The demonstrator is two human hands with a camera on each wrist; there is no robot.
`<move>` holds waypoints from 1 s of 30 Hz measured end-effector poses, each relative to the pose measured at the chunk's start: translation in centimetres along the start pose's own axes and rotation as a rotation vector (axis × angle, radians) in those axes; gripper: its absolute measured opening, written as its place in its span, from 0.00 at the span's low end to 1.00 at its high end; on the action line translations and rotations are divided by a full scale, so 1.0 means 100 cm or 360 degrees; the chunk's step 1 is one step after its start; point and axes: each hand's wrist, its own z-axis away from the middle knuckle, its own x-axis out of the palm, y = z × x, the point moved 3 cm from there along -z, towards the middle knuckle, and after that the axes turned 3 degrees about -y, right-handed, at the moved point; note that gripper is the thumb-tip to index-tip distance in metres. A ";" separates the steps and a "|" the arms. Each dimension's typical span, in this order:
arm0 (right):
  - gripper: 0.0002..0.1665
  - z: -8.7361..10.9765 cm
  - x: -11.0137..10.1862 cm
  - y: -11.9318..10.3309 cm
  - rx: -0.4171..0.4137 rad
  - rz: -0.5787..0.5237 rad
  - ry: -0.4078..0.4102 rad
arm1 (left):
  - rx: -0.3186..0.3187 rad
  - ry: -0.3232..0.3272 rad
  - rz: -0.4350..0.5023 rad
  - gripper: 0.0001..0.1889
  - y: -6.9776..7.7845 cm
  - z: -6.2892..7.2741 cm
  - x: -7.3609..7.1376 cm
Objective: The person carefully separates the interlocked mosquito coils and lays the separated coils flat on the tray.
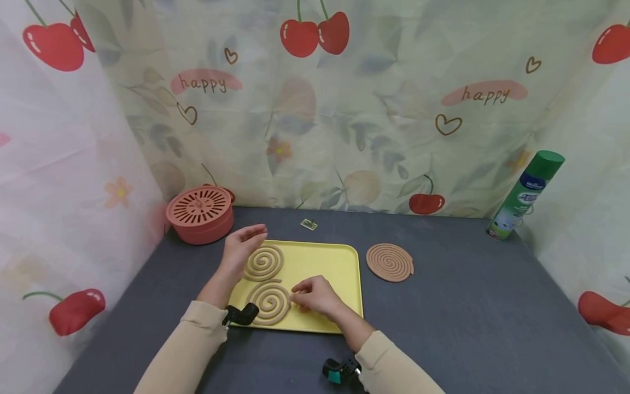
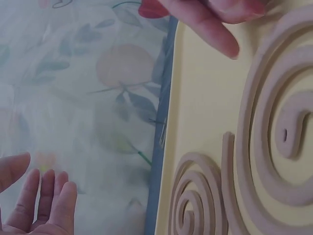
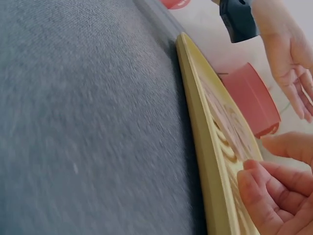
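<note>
Two tan mosquito coils lie flat on a yellow tray (image 1: 320,257): an upper coil (image 1: 264,262) and a lower coil (image 1: 269,302), whose outer tail reaches up toward the other. My left hand (image 1: 241,250) is raised over the tray's left side, beside the upper coil, with relaxed fingers and nothing in them. At the lower coil's right edge is my right hand (image 1: 316,295). In the right wrist view its thumb and loosely bent fingers (image 3: 274,178) are apart, with nothing between them. To the tray's right lies a browner, tightly wound coil (image 1: 390,262).
A red round holder (image 1: 202,216) with a slotted lid stands at the back left. Behind the tray lies a small metal coil stand (image 1: 309,224). A green spray can (image 1: 525,196) stands at the back right. Printed curtains (image 1: 320,137) enclose the dark table (image 1: 458,306).
</note>
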 end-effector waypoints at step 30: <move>0.30 0.030 -0.152 0.028 -0.0003 -0.0018 0.0174 | 0.0001 -0.0536 -0.0174 0.25 -0.011 -0.016 0.115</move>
